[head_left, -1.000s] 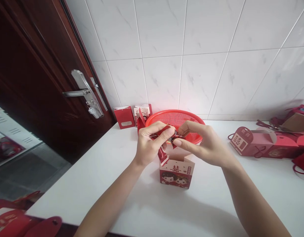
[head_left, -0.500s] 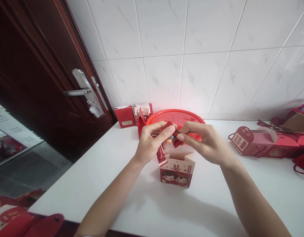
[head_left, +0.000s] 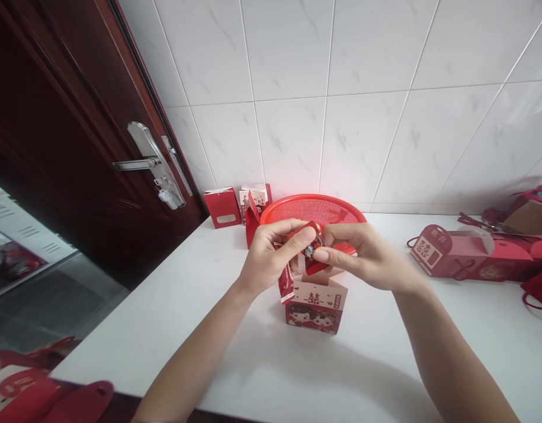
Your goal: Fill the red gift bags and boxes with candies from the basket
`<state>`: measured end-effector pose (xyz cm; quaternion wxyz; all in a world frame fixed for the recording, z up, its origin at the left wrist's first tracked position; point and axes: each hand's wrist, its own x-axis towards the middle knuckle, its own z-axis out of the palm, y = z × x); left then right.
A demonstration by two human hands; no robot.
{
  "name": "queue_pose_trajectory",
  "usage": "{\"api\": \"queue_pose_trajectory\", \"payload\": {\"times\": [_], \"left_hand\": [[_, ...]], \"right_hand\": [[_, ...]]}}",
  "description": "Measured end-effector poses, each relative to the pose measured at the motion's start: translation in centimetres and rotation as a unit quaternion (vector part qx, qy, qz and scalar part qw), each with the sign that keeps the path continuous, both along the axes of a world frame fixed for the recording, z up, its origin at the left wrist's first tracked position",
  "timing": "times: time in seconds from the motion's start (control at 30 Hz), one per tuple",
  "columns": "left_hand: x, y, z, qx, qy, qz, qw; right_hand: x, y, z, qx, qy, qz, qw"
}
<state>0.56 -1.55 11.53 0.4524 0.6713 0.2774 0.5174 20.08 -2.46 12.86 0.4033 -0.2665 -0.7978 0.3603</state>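
Note:
Both my hands meet above an upright, open-topped red and white box (head_left: 315, 311) with printed cartoon figures. My left hand (head_left: 275, 249) is closed on small red wrapped packets; one long red packet (head_left: 286, 284) hangs below its fingers, beside the box top. With thumb and forefinger my right hand (head_left: 356, 252) pinches a red and dark wrapped packet (head_left: 312, 252) that my left thumb also touches. Behind the hands stands a red mesh basket (head_left: 315, 205), its contents mostly hidden.
The white table (head_left: 174, 317) runs along a tiled wall. At the back left stand a red box (head_left: 222, 208) and other small boxes. Red gift boxes (head_left: 467, 258) line the right side. More red boxes (head_left: 54, 399) lie at the lower left, near a dark door (head_left: 68, 106).
The pinched packet has turned and shows more of its dark and silvery print. The long packet hangs slightly lower. My hands have barely shifted.

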Motion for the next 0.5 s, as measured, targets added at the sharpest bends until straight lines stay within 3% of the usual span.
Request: {"api": "queue_pose_trajectory", "payload": {"times": [0.2,0.5], "left_hand": [[0.0,0.4,-0.2,0.005,0.025,0.003,1.000],[0.0,-0.4,-0.2,0.068,0.100,-0.021,0.992]], "right_hand": [[0.2,1.0,-0.7,-0.041,0.137,-0.011,0.990],[0.2,1.3,-1.0,-0.042,0.117,0.033,0.992]]}}
